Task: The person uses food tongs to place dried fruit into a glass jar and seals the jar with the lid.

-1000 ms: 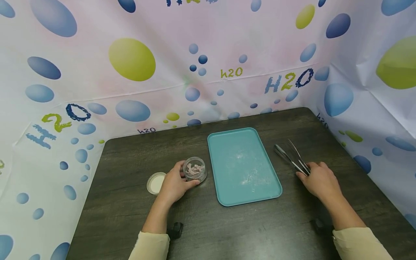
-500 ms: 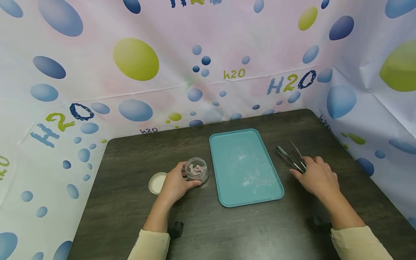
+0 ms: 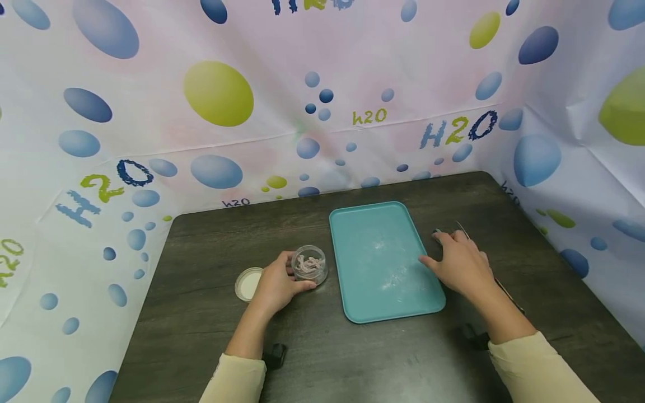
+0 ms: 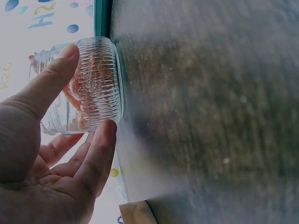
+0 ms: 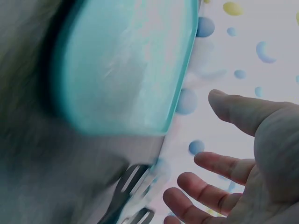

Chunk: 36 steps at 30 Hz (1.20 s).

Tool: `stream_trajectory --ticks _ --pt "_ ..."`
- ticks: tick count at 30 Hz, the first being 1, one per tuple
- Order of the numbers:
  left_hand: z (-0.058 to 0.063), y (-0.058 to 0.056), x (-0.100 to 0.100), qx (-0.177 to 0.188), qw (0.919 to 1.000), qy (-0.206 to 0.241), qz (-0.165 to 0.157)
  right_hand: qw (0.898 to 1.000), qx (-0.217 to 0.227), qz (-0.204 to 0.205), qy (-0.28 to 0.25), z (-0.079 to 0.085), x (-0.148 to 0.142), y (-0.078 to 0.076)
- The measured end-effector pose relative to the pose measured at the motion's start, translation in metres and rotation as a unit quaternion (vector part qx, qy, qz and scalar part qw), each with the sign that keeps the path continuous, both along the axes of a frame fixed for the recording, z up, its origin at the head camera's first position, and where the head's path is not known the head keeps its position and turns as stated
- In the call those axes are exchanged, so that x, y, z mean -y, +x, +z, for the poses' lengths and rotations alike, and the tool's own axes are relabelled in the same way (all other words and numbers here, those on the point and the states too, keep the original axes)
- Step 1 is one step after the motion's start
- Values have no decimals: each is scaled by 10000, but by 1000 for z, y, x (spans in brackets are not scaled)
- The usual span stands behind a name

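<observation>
In the head view my left hand (image 3: 276, 285) grips a small ribbed glass jar (image 3: 316, 278) standing on the table, thumb and fingers on its sides. Pale, stringy pieces (image 3: 309, 264) lie inside the jar. My right hand (image 3: 462, 264) holds nothing; its fingers are spread in the right wrist view. It hovers between the tray's right edge and the metal tongs (image 5: 122, 196), which it partly hides in the head view. The teal tray (image 3: 360, 240) lies flat in the middle, with whitish marks on its surface.
A round jar lid (image 3: 247, 284) with a pale inside lies left of the jar, partly behind my left hand. The dark wooden table (image 3: 227, 235) meets a bubble-printed sheet (image 3: 282, 45) at its back and sides.
My right hand has let go of the tongs and moved left toward the tray's right edge. The left hand keeps its grip on the jar. The head view has shifted slightly.
</observation>
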<state>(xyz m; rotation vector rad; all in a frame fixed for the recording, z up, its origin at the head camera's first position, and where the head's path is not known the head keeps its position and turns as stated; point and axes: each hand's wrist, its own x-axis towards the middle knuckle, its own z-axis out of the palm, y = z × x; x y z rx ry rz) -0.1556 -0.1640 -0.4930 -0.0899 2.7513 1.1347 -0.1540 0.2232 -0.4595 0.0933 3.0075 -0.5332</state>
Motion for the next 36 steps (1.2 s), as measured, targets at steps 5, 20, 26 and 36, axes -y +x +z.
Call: stream_trajectory --ticks 5,20,26,36 --pt "-2 -1 0 40 10000 28 -4 9997 -136 212 -80 5 22 -8" --pt "-3 -2 2 80 10000 21 15 9964 -426 718 -154 8 75 -19" --pt "-4 -2 3 54 10000 13 26 9931 -438 1030 -356 6 90 -22" --pt "-6 -2 2 34 10000 -37 -27 9806 -394 1827 -600 -3 130 -25"
